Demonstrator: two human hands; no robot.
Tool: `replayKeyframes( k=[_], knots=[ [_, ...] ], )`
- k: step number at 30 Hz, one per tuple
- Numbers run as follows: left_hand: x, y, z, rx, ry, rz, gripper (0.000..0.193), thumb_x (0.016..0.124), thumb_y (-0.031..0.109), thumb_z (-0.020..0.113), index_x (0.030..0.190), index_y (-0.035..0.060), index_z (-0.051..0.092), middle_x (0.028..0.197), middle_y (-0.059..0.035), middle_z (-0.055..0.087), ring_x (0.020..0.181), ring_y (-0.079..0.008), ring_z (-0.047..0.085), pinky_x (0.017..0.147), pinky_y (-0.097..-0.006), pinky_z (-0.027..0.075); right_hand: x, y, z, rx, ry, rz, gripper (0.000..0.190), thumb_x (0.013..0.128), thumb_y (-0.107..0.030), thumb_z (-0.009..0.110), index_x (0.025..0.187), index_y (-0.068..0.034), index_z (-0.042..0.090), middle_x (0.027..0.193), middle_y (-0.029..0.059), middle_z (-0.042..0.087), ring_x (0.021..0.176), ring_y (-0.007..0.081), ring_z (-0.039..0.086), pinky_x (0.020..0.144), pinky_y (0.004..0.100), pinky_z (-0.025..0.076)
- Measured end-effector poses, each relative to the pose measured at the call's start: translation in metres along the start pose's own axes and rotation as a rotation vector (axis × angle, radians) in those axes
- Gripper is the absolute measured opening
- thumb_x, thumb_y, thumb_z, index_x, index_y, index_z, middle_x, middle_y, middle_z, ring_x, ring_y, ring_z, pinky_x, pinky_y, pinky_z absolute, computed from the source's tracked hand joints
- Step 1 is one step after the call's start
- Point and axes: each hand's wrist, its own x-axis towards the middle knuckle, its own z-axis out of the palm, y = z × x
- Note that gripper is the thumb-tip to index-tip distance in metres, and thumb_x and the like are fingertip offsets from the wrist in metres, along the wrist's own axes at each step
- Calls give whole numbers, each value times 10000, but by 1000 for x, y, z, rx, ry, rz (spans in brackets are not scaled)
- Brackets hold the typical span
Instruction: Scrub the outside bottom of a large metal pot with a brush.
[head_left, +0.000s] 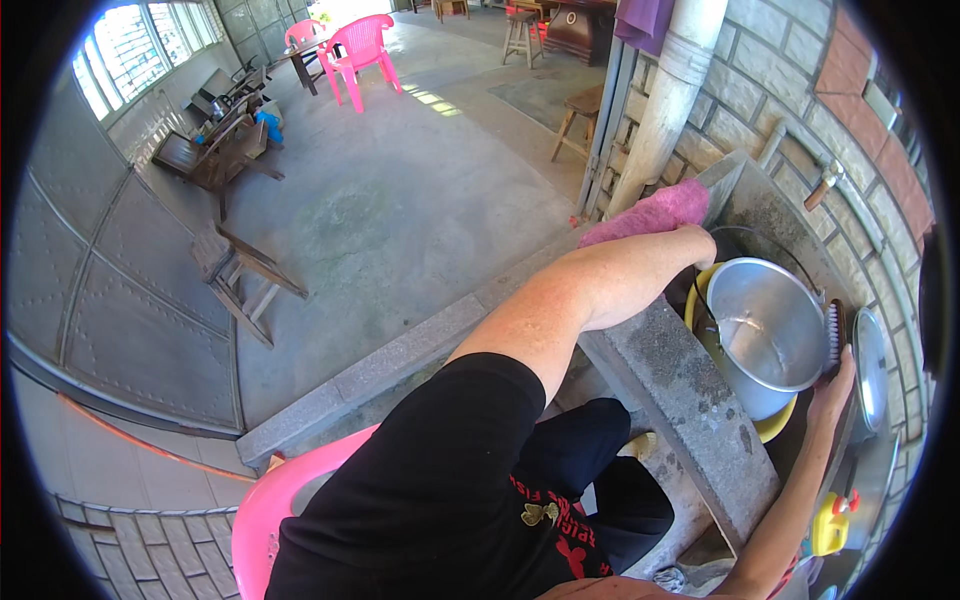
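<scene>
An aluminium pot (772, 330) with a thin wire handle (784, 250) tilts inside a yellow basin (778, 425) in the concrete sink trough. My left hand (699, 244) is at the far side of the pot, its fingers closed around the handle. A pink towel (651, 213) lies on the trough's rim just beside that hand. My right hand (831, 386) grips a scrubbing brush (835, 336) with a brown back and pale bristles. Its bristles face the pot's outer wall on the near-wall side. The fingertips of both hands are partly hidden.
The trough's thick concrete rim (682, 382) runs between my knees and the pot. A round metal lid (870, 371) stands against the brick wall, below a tap (823, 186). A yellow bottle (829, 523) is near my right forearm. I sit on a pink plastic chair (259, 536).
</scene>
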Motion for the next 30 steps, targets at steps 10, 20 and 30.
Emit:
replayKeyframes(
  k=[10, 20, 30],
  knots=[
    [34, -36, 14, 167, -115, 186, 202, 851, 156, 548, 942, 40, 687, 946, -141, 678, 845, -251, 670, 720, -419, 527, -19, -12, 19, 1, 4, -17, 475, 885, -459, 539, 1193, -99, 512, 993, 12, 549, 867, 124, 513, 696, 289, 390],
    [65, -30, 44, 358, -236, 323, 289, 844, 185, 624, 1091, 40, 667, 1122, -161, 652, 979, -268, 657, 786, -444, 521, -22, -18, 47, -9, -71, -52, 472, 903, -451, 522, 1192, -77, 517, 990, 27, 542, 869, 128, 508, 704, 289, 397],
    [-46, 72, -1, -537, -183, 762, 530, 856, 503, 586, 1096, 35, 653, 1057, -180, 664, 1009, -327, 625, 869, -434, 481, -35, -26, 38, 27, -66, -89, 502, 948, -472, 449, 1236, -64, 493, 1110, 60, 503, 980, 165, 494, 816, 309, 418]
  ],
)
